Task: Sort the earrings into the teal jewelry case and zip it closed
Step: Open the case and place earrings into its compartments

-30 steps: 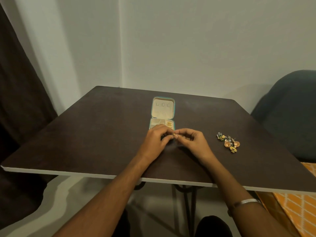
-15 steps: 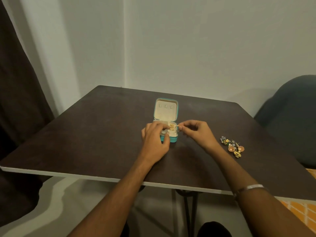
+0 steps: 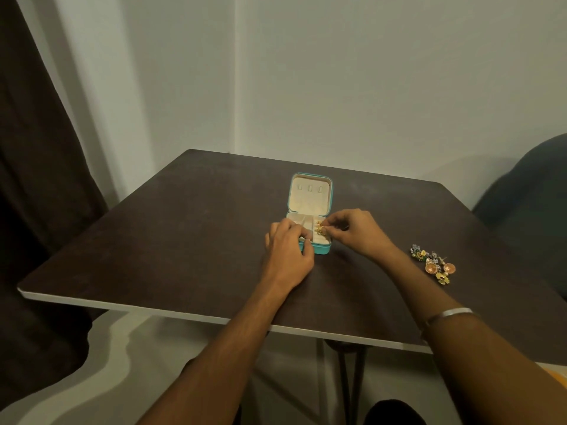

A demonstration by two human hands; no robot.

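a dark table [image 3: 184, 240] is carrying an open teal jewelry case [image 3: 310, 191], its lid standing up on the far side of both hands. the left hand [image 3: 288, 253] is curling over the case's near left corner, steadying it. the right hand [image 3: 356, 231] is pinching a small gold earring [image 3: 320, 230] just over the case's right compartment, directly left of its fingertips. the remaining earrings [image 3: 432, 263] are lying well apart to the right of the right hand, the nearer one to them.
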